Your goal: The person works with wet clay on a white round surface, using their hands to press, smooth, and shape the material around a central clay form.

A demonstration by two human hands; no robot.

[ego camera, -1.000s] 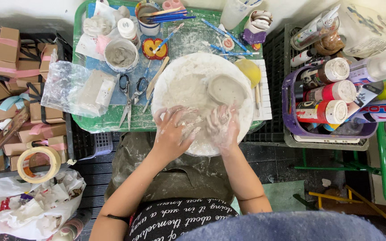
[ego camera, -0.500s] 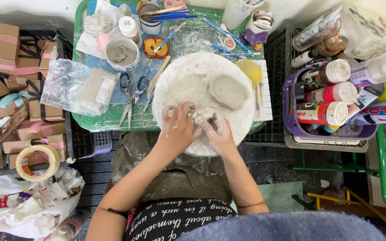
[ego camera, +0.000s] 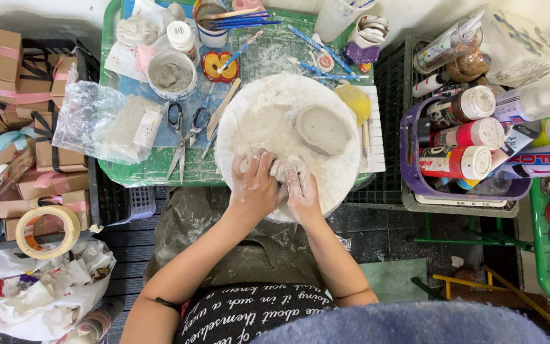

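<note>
Clay lump (ego camera: 282,169), pale grey, pressed between both hands at the near edge of the round white board (ego camera: 345,181), centre of the frame. Left hand (ego camera: 256,186) curled over its left side, fingers bent and closed against the clay; right hand (ego camera: 302,188) cupping it from the right, fingers wrapped tight, both dusted white. Just beyond, on the same board, an oval grey clay dish (ego camera: 321,129). Left of the board, scissors (ego camera: 176,130) and a wooden modelling tool (ego camera: 224,108) lying on the green tray (ego camera: 111,95). Farther up, a tub of grey slip (ego camera: 172,74) and blue-handled brushes (ego camera: 249,19). At right of frame, a purple basket (ego camera: 408,159) packed with paint bottles (ego camera: 456,162).
</note>
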